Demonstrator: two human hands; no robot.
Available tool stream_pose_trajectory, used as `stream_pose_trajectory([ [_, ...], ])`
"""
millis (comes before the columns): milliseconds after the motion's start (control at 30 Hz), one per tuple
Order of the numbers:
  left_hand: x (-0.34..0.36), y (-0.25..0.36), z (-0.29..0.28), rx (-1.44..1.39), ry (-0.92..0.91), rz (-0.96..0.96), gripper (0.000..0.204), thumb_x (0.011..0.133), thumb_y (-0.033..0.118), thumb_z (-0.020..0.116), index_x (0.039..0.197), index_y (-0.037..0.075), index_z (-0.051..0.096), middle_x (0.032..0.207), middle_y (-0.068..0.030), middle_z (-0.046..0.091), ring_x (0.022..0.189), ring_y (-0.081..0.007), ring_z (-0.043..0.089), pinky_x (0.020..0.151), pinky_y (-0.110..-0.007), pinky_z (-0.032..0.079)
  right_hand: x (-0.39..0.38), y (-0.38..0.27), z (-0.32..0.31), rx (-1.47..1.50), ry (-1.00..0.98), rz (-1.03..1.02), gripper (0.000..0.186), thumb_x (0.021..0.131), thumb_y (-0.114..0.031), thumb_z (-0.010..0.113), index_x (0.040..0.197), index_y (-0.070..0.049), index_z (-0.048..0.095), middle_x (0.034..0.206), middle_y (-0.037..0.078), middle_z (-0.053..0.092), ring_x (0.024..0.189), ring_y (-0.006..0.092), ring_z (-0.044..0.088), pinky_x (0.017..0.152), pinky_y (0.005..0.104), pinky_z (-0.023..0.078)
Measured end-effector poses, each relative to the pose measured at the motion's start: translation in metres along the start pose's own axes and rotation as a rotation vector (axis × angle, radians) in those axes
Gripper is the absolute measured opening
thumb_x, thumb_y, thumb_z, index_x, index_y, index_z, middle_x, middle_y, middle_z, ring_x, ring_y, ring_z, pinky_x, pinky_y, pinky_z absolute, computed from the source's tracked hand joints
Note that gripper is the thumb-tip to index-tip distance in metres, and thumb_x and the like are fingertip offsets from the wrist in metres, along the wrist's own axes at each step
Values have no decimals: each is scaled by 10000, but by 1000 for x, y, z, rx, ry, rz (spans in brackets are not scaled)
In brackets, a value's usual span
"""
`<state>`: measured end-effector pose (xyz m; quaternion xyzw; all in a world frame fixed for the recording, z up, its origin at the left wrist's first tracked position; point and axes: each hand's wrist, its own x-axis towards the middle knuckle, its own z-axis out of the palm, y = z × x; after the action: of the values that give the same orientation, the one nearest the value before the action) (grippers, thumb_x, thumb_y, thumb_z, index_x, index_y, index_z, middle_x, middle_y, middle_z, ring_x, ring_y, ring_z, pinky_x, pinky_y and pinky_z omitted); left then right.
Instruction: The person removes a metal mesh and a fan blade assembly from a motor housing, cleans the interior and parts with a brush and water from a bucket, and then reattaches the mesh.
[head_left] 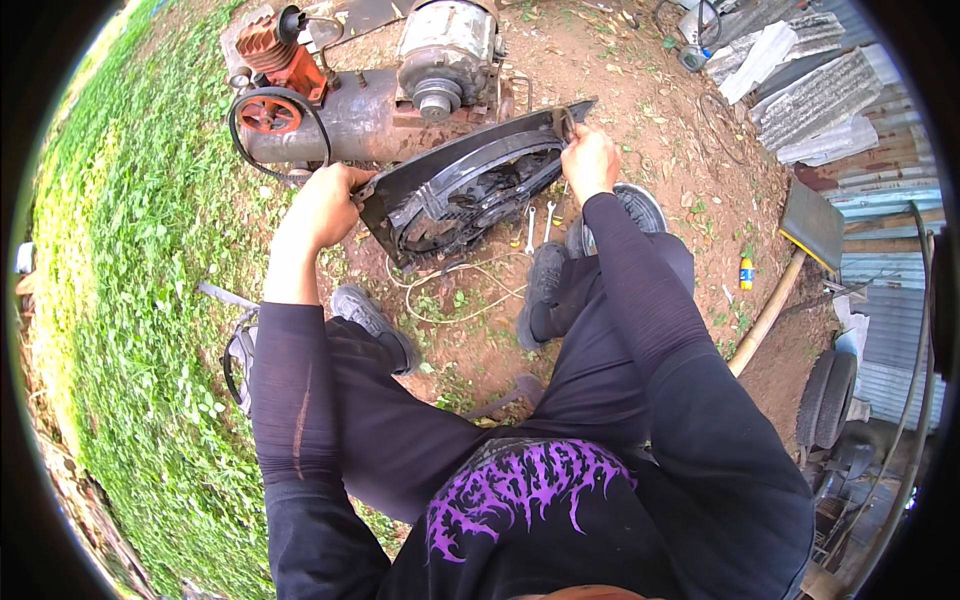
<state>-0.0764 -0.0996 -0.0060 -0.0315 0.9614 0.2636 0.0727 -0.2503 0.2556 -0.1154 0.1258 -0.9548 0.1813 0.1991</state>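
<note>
Held up in front of me is a black fan shroud point(478, 190), tilted, with a round ring and broken-looking parts inside it. My left hand point(325, 205) is closed around its left end. At the other end, my right hand point(592, 160) grips the upper right corner. Most of my fingertips are hidden by the hands and the rim. Two wrenches point(531, 230) lie on the dirt just below the shroud, near my shoe. A thin pale hose point(450, 319) loops on the ground between my feet.
Beyond the shroud stands a rusty air compressor point(350, 115) with a red pump head point(275, 50) and a grey motor point(447, 45). A round metal basin point(645, 207) sits by my right knee. To the right are a shovel point(808, 222), a yellow bottle point(746, 274), tires point(828, 398) and corrugated sheets point(840, 110).
</note>
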Motion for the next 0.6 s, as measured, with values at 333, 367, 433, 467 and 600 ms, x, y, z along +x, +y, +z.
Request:
stream_pose_trajectory([
  [333, -5, -6, -3, -13, 26, 12, 505, 757, -76, 641, 1229, 66, 749, 1050, -275, 719, 1034, -413, 716, 920, -439, 549, -33, -65, -10, 194, 63, -316, 356, 804, 11, 685, 1120, -103, 802, 860, 87, 574, 816, 262, 624, 733, 415, 505],
  [367, -1, -2, -4, -17, 16, 3, 496, 757, -78, 634, 1215, 68, 756, 1052, -276, 714, 1044, -413, 711, 930, -441, 548, -26, -49, -4, 181, 89, -212, 345, 807, 19, 687, 1109, -97, 805, 847, 94, 568, 785, 266, 622, 706, 419, 507],
  [433, -1, 1, -3, -5, -3, -20, 488, 755, -82, 630, 1200, 68, 765, 1056, -277, 711, 1052, -410, 707, 940, -442, 548, -17, -41, -10, 164, 126, -126, 92, 946, -46, 680, 986, -28, 761, 785, 128, 559, 688, 284, 601, 654, 450, 497],
  [467, -1, 2, -3, 10, -9, -28, 489, 753, -84, 633, 1198, 67, 766, 1057, -276, 712, 1052, -408, 709, 939, -441, 548, -21, -48, -5, 261, 75, -89, 122, 990, -111, 659, 915, -20, 689, 770, 134, 554, 679, 296, 592, 647, 458, 487],
  [600, -2, -1, -4, 43, 12, -19, 494, 744, -89, 639, 1194, 67, 770, 1056, -277, 712, 1048, -403, 713, 937, -438, 549, -51, -130, -4, 196, 5, -539, 205, 1018, -246, 634, 913, -88, 711, 851, 92, 578, 846, 301, 613, 720, 466, 471],
])
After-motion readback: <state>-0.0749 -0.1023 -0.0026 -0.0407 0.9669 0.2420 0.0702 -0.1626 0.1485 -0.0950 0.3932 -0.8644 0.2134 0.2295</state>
